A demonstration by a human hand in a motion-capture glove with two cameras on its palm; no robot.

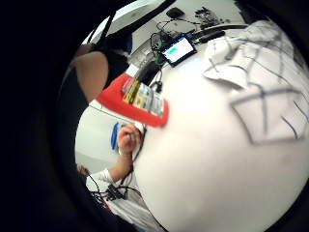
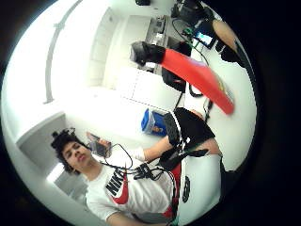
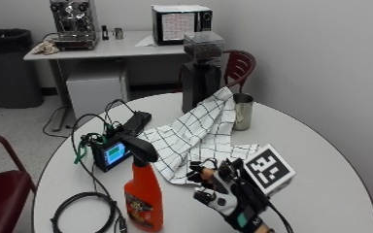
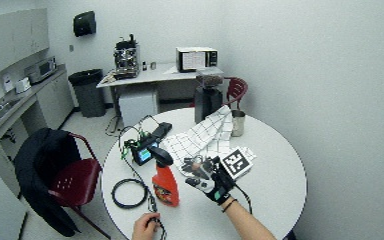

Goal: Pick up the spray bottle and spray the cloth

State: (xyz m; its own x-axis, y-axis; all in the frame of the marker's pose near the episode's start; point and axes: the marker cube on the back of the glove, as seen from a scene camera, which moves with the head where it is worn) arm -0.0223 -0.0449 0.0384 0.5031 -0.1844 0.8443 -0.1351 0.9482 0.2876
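The gloved right hand (image 3: pixel 228 196) hangs over the table (image 3: pixel 315 160) just beside the bottle (image 3: pixel 143 187), on the side away from the cable coil, and holds nothing. Its fingers look loosely spread and relaxed, pointed roughly toward the bottle, with a visible gap between them and the orange body. The bare left hand (image 4: pixel 147 226) rests at the table's near edge, beyond the bottle from the cloth, and appears to be touching a cable there.

The bottle stands upright on the table, its black trigger head at the top with the nozzle turned toward the small screen (image 3: pixel 112 156). In the little-finger palm view the bottle (image 1: pixel 137 99) sits close to the palm with white table between, which fits a hand nearby but not yet on it.

The cloth (image 3: pixel 196 133), white with a dark check, lies rumpled just behind the bottle and the hand, draped up against a dark grinder (image 3: pixel 199 77) at its far end. A steel cup (image 3: pixel 242 111) stands touching the cloth's far side. The screen sits just beside the bottle's head, and the cable coil (image 3: pixel 83 208) lies on the table beside the bottle's base.

As for progress, nothing seems done yet: the bottle is not grasped or lifted, and I see no sign of spraying on the cloth. Grasp, lift, aim and trigger pull all remain.
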